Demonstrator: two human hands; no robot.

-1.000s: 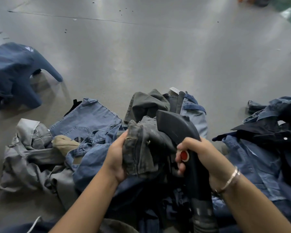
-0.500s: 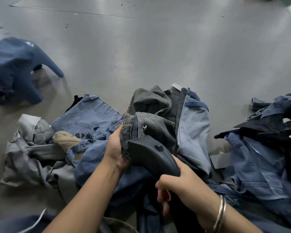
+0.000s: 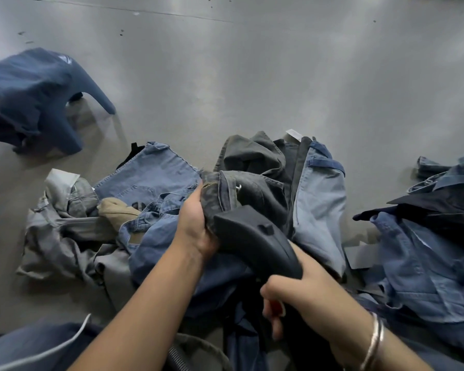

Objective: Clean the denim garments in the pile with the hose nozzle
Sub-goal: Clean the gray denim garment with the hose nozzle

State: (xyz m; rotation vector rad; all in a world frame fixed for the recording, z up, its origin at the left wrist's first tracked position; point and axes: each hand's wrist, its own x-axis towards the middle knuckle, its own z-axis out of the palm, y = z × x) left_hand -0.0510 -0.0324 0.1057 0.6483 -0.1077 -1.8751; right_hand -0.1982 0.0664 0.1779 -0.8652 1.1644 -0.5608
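The left hand (image 3: 196,226) grips the bunched waistband of a dark grey denim garment (image 3: 252,191) on top of the pile (image 3: 158,236), in the near middle of the grey floor (image 3: 252,76). Just right of this hand, the black hose nozzle (image 3: 255,239) touches the grey fabric. The right hand (image 3: 300,293) holds the nozzle handle, nearer to the person, fingers curled around it.

Bare forearms, silver bangles (image 3: 374,341) on right wrist
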